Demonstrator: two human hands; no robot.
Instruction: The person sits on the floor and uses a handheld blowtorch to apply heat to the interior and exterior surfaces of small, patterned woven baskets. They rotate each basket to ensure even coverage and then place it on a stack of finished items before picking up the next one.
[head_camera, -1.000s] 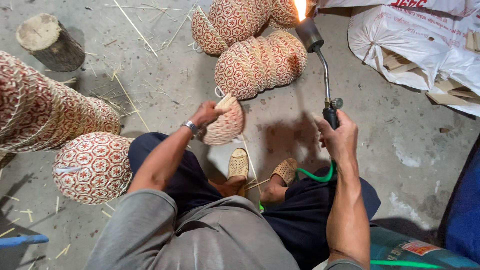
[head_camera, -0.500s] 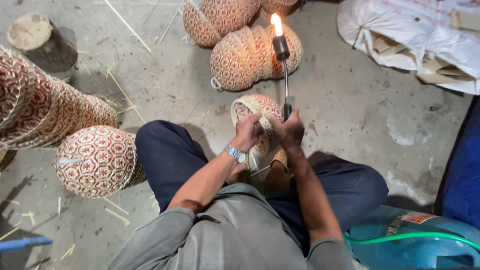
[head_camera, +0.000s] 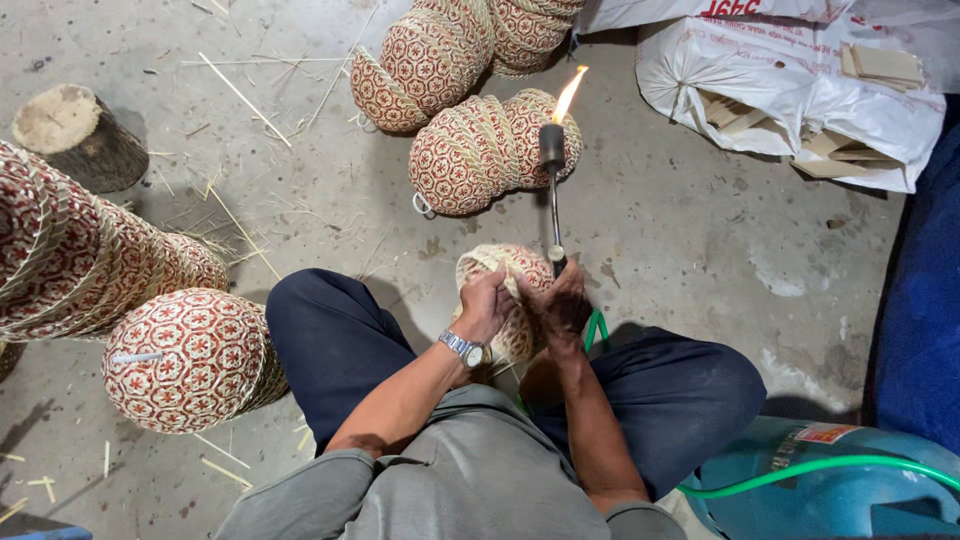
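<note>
Sitting cross-legged on the concrete floor (head_camera: 700, 250), the person bends both forearms inward so the hands meet over the lap. The left hand (head_camera: 487, 305), with a wristwatch (head_camera: 463, 348) at the wrist, curls its fingers round the rim of a small woven basket (head_camera: 515, 270) with a red pattern, held just above the knees. The right hand (head_camera: 562, 308) grips the handle of a gas torch (head_camera: 552, 190), fingers closed on it beside the basket; its tube stands upright, lit flame (head_camera: 568, 93) at the top. A green hose (head_camera: 830, 467) crosses a blue gas cylinder (head_camera: 790, 490) at the lower right corner.
</note>
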